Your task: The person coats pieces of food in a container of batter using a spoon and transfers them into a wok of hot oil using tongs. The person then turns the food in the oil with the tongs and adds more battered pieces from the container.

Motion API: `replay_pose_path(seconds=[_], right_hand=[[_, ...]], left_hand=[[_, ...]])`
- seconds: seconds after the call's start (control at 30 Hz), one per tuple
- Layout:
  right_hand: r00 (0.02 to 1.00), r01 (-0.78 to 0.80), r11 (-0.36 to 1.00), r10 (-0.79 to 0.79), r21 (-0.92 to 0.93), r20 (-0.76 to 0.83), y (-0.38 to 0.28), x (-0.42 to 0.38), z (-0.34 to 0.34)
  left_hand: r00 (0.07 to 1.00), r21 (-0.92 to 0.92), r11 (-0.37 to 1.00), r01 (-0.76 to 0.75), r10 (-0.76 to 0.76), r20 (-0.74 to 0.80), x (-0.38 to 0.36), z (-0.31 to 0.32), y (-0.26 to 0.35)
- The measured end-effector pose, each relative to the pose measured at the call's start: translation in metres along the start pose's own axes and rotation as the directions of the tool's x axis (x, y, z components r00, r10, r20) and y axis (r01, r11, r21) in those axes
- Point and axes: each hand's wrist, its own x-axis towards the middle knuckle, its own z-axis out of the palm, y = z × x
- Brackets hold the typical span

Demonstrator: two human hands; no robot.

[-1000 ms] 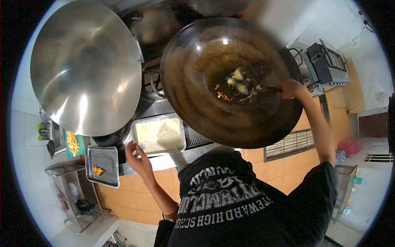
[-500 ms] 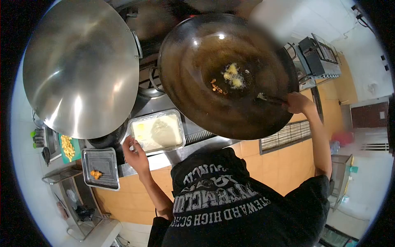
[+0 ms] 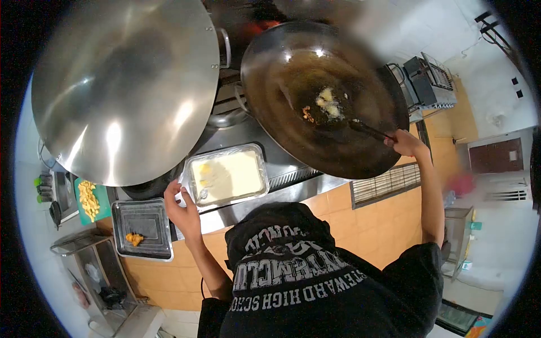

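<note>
My right hand (image 3: 407,143) is closed around a long, dark-handled cooking utensil (image 3: 369,129) at the right rim of a large dark wok (image 3: 293,132). The utensil's tip dips toward pale yellow battered food (image 3: 328,104) frying in oil at the wok's middle. Small browned bits (image 3: 307,114) float just left of that food. My left hand (image 3: 183,211) is at the near left corner of a clear rectangular tray (image 3: 225,201) of creamy batter (image 3: 236,174). Its fingers are curved and apart, with nothing visible between them.
A large round metal lid or pan (image 3: 129,101) fills the upper left. Below it lies a metal tray (image 3: 143,211) with a fried golden piece (image 3: 134,239). Chopped yellow pieces (image 3: 88,200) sit on a green board (image 3: 101,197). An oven-like appliance (image 3: 431,81) stands beyond the wok.
The view has shifted, so the stove items sit further right. My right hand has brought the utensil's tip closer to the frying food. My left hand stays by the batter tray's corner.
</note>
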Motion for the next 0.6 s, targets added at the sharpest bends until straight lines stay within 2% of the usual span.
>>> replay_pose_path(seconds=[0.03, 0.07, 0.1, 0.17, 0.2, 0.27, 0.3, 0.33, 0.43, 0.5, 0.53, 0.57, 0.6], right_hand=[[0.992, -0.118, 0.969, 0.103, 0.216, 0.078, -0.011, -0.009, -0.004], [0.992, -0.115, 0.97, 0.101, 0.214, 0.076, -0.016, -0.013, 0.0], [0.988, -0.136, 0.892, 0.092, 0.431, 0.121, -0.018, -0.018, 0.007], [0.978, -0.187, 0.594, 0.04, 0.782, 0.203, -0.022, -0.027, 0.02], [0.979, -0.182, 0.595, 0.035, 0.783, 0.201, -0.025, -0.032, 0.024], [0.971, -0.181, 0.4, -0.075, 0.898, 0.229, -0.031, -0.044, 0.037], [0.984, -0.124, 0.319, -0.085, 0.94, 0.159, -0.058, -0.061, 0.033], [0.982, -0.126, 0.311, -0.094, 0.942, 0.163, -0.069, -0.072, 0.035], [0.982, -0.002, 0.127, -0.188, 0.992, 0.026, -0.11, -0.104, 0.041], [0.973, 0.032, 0.115, -0.229, 0.993, -0.005, -0.139, -0.124, 0.046], [0.965, 0.073, 0.113, -0.258, 0.991, -0.042, -0.153, -0.133, 0.051], [0.974, 0.038, 0.107, -0.228, 0.994, -0.013, -0.169, -0.141, 0.058], [0.959, 0.034, 0.116, -0.285, 0.993, 0.0, -0.173, -0.143, 0.075]], left_hand=[[1.0, 0.0, 1.0, 0.005, -0.005, -0.004, -0.001, -0.002, -0.007], [1.0, -0.026, 1.0, -0.003, 0.003, -0.018, -0.002, -0.002, -0.015], [0.999, -0.052, 0.999, -0.014, 0.013, -0.031, -0.001, -0.003, -0.022], [0.999, -0.03, 0.999, -0.04, 0.039, -0.026, 0.002, -0.009, -0.032], [0.998, -0.01, 0.998, -0.061, 0.061, -0.018, 0.004, -0.011, -0.035], [1.0, -0.019, 1.0, -0.012, 0.012, 0.006, 0.007, -0.018, -0.032], [1.0, -0.039, 0.999, 0.002, -0.001, 0.02, 0.011, -0.02, -0.034], [0.999, -0.055, 0.998, 0.015, -0.013, 0.034, 0.014, -0.024, -0.036], [0.998, -0.022, 0.999, -0.03, 0.031, 0.056, 0.025, -0.028, -0.037], [0.996, -0.013, 0.999, -0.033, 0.034, 0.087, 0.031, -0.029, -0.039], [0.99, -0.015, 0.996, -0.084, 0.086, 0.11, 0.034, -0.028, -0.046], [0.985, 0.01, 0.996, -0.083, 0.081, 0.15, 0.036, -0.028, -0.052], [0.979, 0.034, 0.996, -0.081, 0.073, 0.191, 0.036, -0.029, -0.059]])
